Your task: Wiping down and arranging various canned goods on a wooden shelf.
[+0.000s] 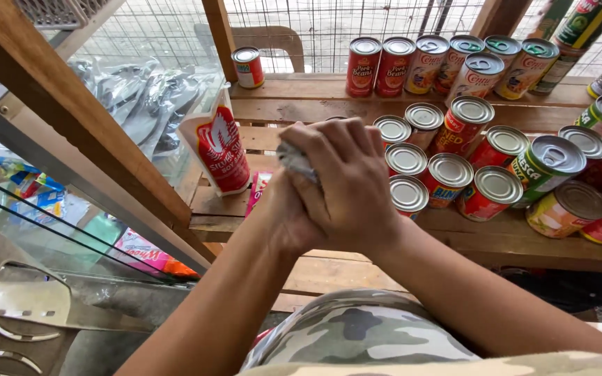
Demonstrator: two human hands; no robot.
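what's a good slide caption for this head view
Both hands clasp a small grey item over a wooden shelf stocked with rows of red tin cans.

You see eight cans on the upper shelf point(315, 89): one red can point(247, 66) alone on the left and seven in a row point(395, 66) on the right. On the lower shelf point(496, 237) you can count fourteen cans point(447, 177) lying packed together; your hands may hide more. One white-and-red pouch point(217, 146) stands beside them, with one pink packet point(259, 188) next to it. At least three bottles point(580, 28) show at the top right. Your two hands, left hand point(283, 209) and right hand point(350, 181), clasp one crumpled grey wad point(294, 160).
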